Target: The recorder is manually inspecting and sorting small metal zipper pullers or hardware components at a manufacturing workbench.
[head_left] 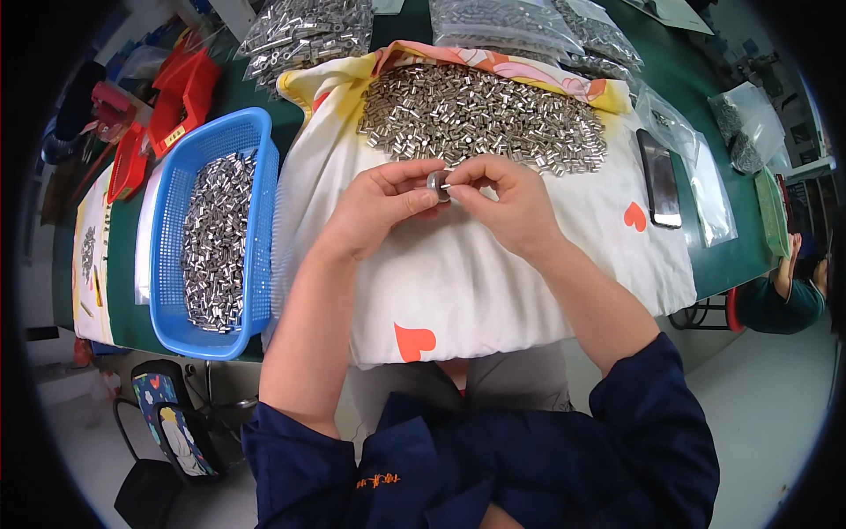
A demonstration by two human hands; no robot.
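Above the white cloth (476, 282), my left hand (377, 207) grips a small rounded dark metal piece (436, 182) between thumb and fingers. My right hand (509, 203) is closed in a pinch beside it, fingertips on a tiny pale metal pin (447, 186) that meets the rounded piece. How far the pin goes in is hidden by the fingers. Just beyond both hands lies a wide heap of small shiny metal cylinders (485, 119). To the left, a blue plastic basket (263, 189) holds many more such cylinders.
Clear bags of metal parts (308, 40) line the back of the green table (749, 256). On the right lie a phone (661, 181) and plastic bags (749, 123). Red bins (181, 101) stand at the far left; another person (780, 295) sits at the right.
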